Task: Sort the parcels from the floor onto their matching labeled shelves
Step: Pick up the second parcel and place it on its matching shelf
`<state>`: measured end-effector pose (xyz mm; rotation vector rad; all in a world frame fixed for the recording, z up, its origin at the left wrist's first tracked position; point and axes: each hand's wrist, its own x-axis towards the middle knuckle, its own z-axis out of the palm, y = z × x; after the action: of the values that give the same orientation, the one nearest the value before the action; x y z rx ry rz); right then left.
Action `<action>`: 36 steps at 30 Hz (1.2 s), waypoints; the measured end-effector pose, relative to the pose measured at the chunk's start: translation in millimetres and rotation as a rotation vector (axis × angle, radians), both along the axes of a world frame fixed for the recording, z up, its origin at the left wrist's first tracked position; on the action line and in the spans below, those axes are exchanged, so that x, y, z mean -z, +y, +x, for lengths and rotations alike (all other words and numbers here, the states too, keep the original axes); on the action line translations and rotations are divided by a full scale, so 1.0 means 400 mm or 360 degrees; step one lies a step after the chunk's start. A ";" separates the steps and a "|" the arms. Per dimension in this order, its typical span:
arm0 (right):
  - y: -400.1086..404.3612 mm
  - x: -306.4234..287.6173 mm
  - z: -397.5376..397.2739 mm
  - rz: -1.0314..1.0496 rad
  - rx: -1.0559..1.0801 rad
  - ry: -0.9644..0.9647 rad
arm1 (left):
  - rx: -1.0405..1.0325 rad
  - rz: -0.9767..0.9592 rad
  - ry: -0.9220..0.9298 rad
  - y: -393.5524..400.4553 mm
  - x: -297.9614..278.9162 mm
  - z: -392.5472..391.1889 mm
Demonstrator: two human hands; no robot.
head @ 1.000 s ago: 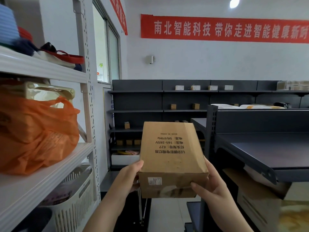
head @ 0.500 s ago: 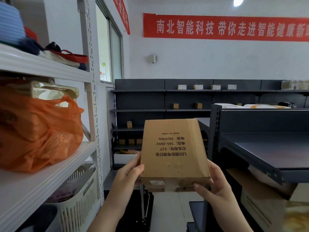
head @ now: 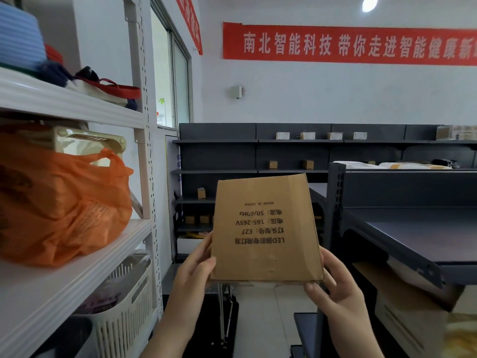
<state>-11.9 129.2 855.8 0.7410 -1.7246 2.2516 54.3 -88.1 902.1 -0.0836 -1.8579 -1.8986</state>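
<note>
I hold a brown cardboard parcel [head: 265,228] in front of me at chest height, its printed side facing me with the text upside down. My left hand [head: 196,270] grips its lower left edge and my right hand [head: 333,282] grips its lower right corner. Its near end face is no longer visible. Dark grey shelving [head: 216,171] lines the back wall with several small boxes on it. A closer dark grey shelf [head: 413,236] stands just right of the parcel.
A white rack [head: 77,259] on my left carries an orange plastic bag [head: 59,200] and a white slatted basket [head: 129,301] below. Large cardboard boxes [head: 402,313] sit under the right shelf. A narrow aisle of pale floor [head: 260,319] runs ahead between the racks.
I have tilted the parcel so its broad printed face points more toward me and the near end with the small label has dropped out of sight. The view has shifted forward slightly.
</note>
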 end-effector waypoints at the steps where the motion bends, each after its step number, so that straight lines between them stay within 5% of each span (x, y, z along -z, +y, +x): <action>1: -0.001 0.002 -0.003 -0.0047 0.0026 -0.0018 | -0.0001 0.0040 0.0000 -0.007 0.002 -0.003; 10: -0.031 -0.011 -0.014 -0.0253 -0.0172 -0.0168 | 0.0096 0.0484 0.0048 -0.017 0.000 -0.007; 17: -0.051 -0.030 0.000 -0.0561 -0.0327 -0.0231 | 0.0187 0.0529 0.0117 -0.035 0.000 -0.004; 36: -0.033 -0.018 0.024 -0.0557 -0.0323 -0.0255 | -0.0089 -0.0112 -0.0034 0.011 0.014 -0.021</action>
<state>-2.4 115.9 862.9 0.6986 -1.3057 2.7191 45.8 -83.8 896.6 -0.0341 -1.9216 -1.8034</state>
